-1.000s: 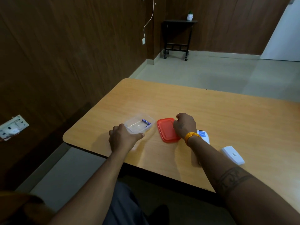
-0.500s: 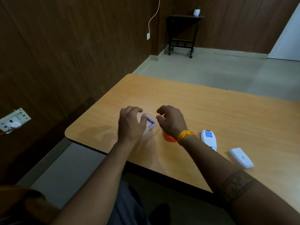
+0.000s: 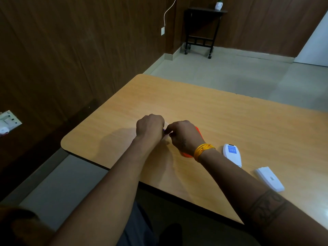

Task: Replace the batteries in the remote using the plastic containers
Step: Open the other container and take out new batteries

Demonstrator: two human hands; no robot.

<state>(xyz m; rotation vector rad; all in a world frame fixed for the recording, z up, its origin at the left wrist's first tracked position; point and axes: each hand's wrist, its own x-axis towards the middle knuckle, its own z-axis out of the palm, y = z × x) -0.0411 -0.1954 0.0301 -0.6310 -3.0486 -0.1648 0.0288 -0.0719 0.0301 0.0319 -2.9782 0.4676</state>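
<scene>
Currently: battery retrieval; your left hand (image 3: 150,126) curls over the hidden container, right hand (image 3: 181,134) pinching a blue battery (image 3: 164,129). Next, you carry it to the remote (image 3: 232,154) on the table (image 3: 230,118).

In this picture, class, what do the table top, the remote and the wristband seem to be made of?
Table top: likely wood-grain laminate, matt, with a dark edge strip.
Remote: white plastic, smooth, with a blue label.
Wristband: probably wound yellow-orange thread; separate strands show.
</scene>
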